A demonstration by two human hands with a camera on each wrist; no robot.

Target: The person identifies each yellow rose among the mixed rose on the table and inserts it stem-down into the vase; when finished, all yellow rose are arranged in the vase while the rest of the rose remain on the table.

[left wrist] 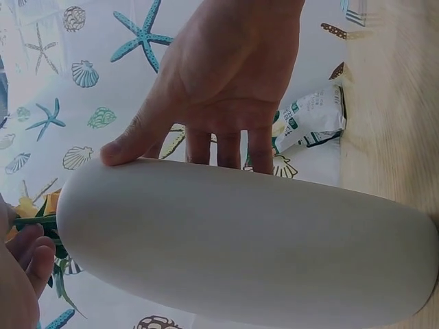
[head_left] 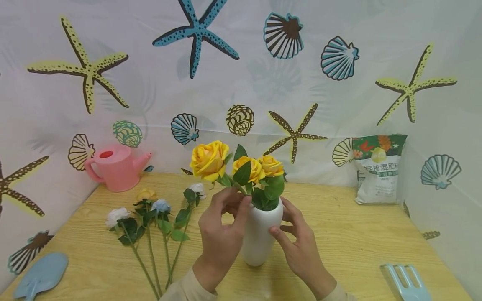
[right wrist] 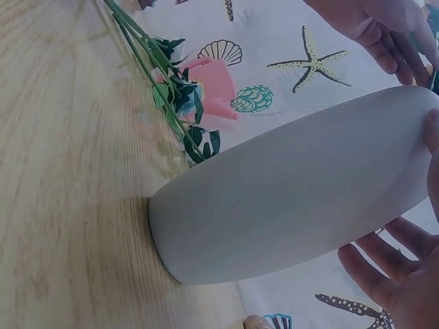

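My right hand (head_left: 297, 242) cupped smooth white oval vase (head_left: 260, 234), maybe slippery, breakable. My left hand (head_left: 222, 225) pinched bendy green stem (left wrist: 34, 221) of yellow rose (head_left: 209, 160) above vase mouth.

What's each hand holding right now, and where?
Left hand pinches a yellow rose by its stem just above the white vase's mouth. Right hand grips the vase's upper side.
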